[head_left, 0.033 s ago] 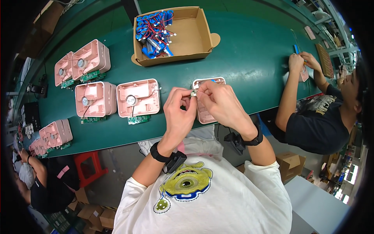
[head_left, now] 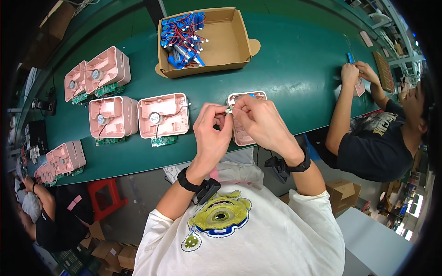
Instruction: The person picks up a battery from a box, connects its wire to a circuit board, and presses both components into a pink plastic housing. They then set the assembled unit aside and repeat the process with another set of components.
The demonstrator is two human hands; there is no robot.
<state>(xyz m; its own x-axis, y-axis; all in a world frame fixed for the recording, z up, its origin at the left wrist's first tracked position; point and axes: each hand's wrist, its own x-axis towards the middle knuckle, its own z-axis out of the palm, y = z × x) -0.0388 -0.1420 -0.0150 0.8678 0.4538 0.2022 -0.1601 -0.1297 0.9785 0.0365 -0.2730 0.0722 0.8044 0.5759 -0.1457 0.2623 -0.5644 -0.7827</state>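
Note:
My left hand (head_left: 212, 131) is closed in a pinch on a small circuit board (head_left: 229, 110), green with a white part. Against it, the fingertips of my right hand (head_left: 262, 120) are pressed together; what they grip is hidden, though a bit of white shows beside them. Below both hands sits an open pink plastic housing (head_left: 240, 137), largely covered by my right hand. A sliver of a blue battery (head_left: 251, 95) shows at its far edge. To the left, another pink housing (head_left: 143, 118) holds a round speaker (head_left: 156, 118), with a green circuit board (head_left: 164, 141) at its near side.
A cardboard box (head_left: 225, 67) with several blue wired batteries (head_left: 184, 51) stands at the far side of the green table (head_left: 294, 60). More pink housings (head_left: 110, 69) stand at the left. A co-worker (head_left: 382, 138) works at the right, another person (head_left: 60, 216) at the lower left by a red stool (head_left: 103, 198).

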